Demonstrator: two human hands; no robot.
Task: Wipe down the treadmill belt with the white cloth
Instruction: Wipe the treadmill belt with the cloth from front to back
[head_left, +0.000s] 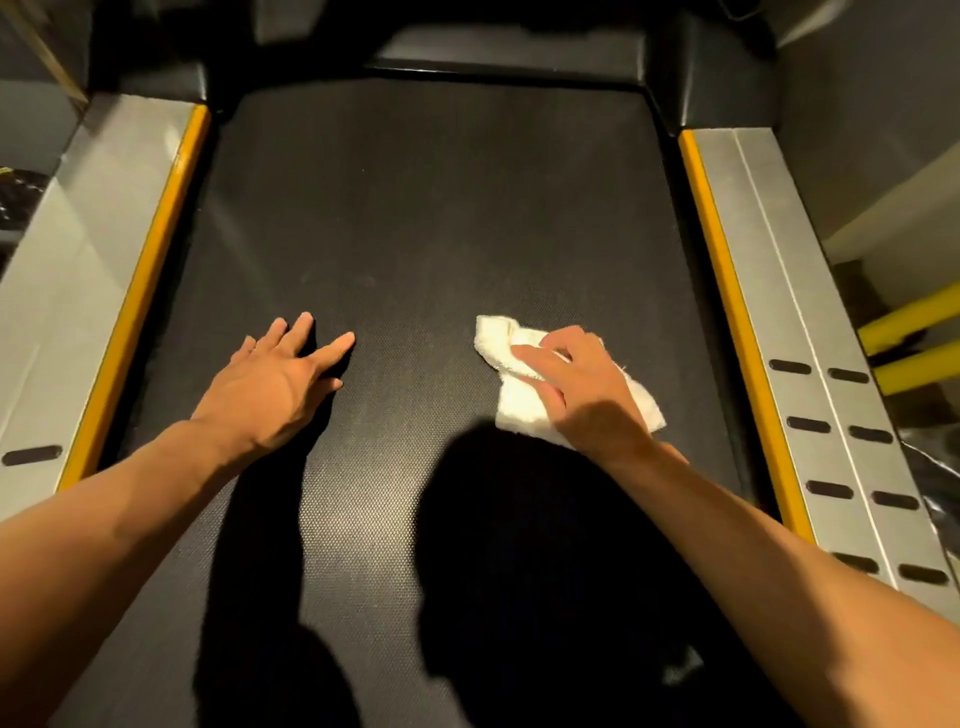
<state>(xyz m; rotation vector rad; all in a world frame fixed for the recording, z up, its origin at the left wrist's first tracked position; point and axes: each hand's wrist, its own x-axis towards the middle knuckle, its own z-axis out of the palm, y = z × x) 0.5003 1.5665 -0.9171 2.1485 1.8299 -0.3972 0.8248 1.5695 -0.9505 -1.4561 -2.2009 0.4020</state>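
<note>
The black textured treadmill belt (415, 218) fills the middle of the head view. A crumpled white cloth (506, 343) lies on the belt right of centre. My right hand (582, 384) rests on top of the cloth, fingers curled and pressing it against the belt. My left hand (280, 379) lies flat on the belt left of centre, fingers spread, holding nothing. Part of the cloth is hidden under my right hand.
Grey metal side rails with yellow inner edges flank the belt, one on the left (78, 291) and one on the right (810, 322). The black motor cover (498, 47) closes the far end. Yellow bars (909, 343) stand beyond the right rail. Dark shadows fall on the near belt.
</note>
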